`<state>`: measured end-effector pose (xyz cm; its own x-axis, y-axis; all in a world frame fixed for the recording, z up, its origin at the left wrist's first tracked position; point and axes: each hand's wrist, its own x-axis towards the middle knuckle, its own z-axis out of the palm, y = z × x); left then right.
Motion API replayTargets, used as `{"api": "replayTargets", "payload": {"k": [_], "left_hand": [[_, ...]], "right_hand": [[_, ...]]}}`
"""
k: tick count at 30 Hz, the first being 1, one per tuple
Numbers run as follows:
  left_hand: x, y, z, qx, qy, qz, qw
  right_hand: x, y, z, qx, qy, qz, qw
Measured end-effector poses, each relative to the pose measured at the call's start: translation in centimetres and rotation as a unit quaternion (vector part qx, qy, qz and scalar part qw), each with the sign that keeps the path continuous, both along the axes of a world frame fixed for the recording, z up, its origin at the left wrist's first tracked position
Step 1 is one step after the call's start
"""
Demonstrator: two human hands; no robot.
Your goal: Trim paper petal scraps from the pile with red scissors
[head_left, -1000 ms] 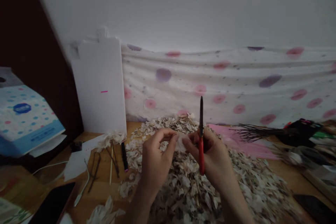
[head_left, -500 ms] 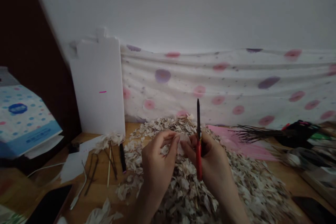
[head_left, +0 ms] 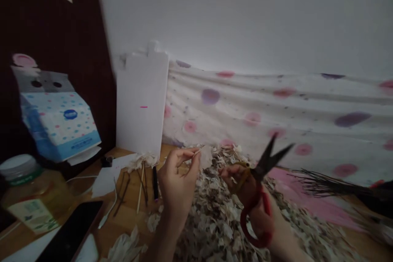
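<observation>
My left hand [head_left: 179, 182] pinches a thin pale sliver [head_left: 196, 152] between thumb and forefinger, above a large heap of whitish-brown paper-like scraps [head_left: 219, 229]. My right hand [head_left: 245, 196] grips red-handled scissors [head_left: 256, 208], whose black blades stand open and point up to the right. A small white scrap [head_left: 206, 156] stands just between my hands, at the heap's far edge. A thin yellowish strip shows by my right fingers, but its shape is unclear.
Left of the heap, a black marker [head_left: 155, 183], thin sticks and dark wires lie on the wooden table [head_left: 129, 223]. A jar [head_left: 32, 198], phone [head_left: 72, 229] and tissue box [head_left: 59, 125] stand further left. Pink paper [head_left: 307, 198] and dark bristles [head_left: 328, 184] lie right.
The whole scene has shifted right in view. My hands have moved apart, and the scissors have tilted to the right with their blades now open.
</observation>
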<state>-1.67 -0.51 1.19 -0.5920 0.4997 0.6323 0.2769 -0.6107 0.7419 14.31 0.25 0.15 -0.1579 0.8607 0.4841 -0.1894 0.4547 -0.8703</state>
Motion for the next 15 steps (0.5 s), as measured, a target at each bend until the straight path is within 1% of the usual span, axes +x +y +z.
{"api": "replayTargets", "payload": {"k": [3, 6, 9, 11, 15], "left_hand": [[-0.3, -0.3, 0.1, 0.000, 0.025, 0.000, 1.000], [0.0, -0.9, 0.4, 0.021, 0.115, 0.008, 0.993], [0.7, -1.5, 0.7, 0.057, 0.201, -0.012, 0.978], [1.1, -1.7, 0.9, 0.069, 0.217, -0.047, 0.972], [1.6, -1.7, 1.1, 0.061, 0.187, -0.099, 0.975]], "right_hand": [[-1.0, -0.2, 0.4, -0.014, 0.042, -0.007, 0.999], [-1.4, -0.3, 1.0, -0.023, 0.005, -0.061, 0.998], [-1.6, -0.5, 1.5, 0.007, -0.018, -0.084, 0.996], [-1.8, -0.6, 1.8, 0.017, -0.022, -0.099, 0.995], [-1.9, -0.8, 2.3, 0.007, -0.023, -0.127, 0.992]]}}
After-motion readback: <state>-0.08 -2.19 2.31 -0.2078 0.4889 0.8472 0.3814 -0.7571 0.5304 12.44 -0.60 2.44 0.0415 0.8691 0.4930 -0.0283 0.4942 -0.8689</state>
